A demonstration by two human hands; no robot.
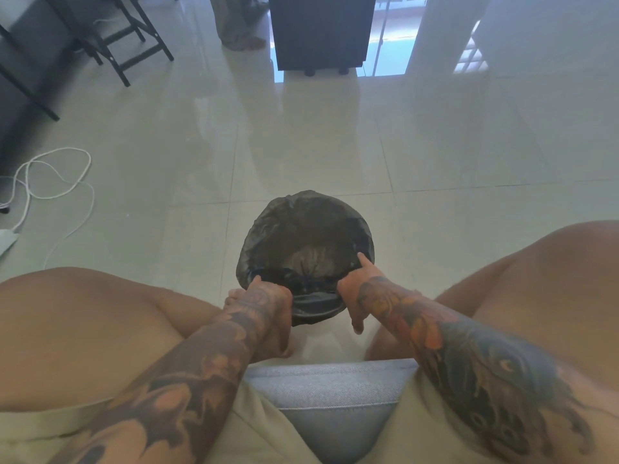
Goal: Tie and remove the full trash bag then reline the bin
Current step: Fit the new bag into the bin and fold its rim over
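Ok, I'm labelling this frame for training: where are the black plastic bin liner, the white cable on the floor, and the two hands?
black plastic bin liner [284, 216]: head view, far folded edge.
white cable [55, 195]: head view, loop on tiles.
left hand [264, 298]: head view, its back.
right hand [360, 283]: head view, its back.

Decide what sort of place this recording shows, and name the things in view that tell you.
Probably a room in a home: a glossy tiled floor, a small bin with a black trash bag, dark chair legs and a loose white cable.

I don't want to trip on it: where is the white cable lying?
In the head view, the thin white cable loops on the pale tiled floor at far left, beyond the left knee and well clear of the black-lined bin.
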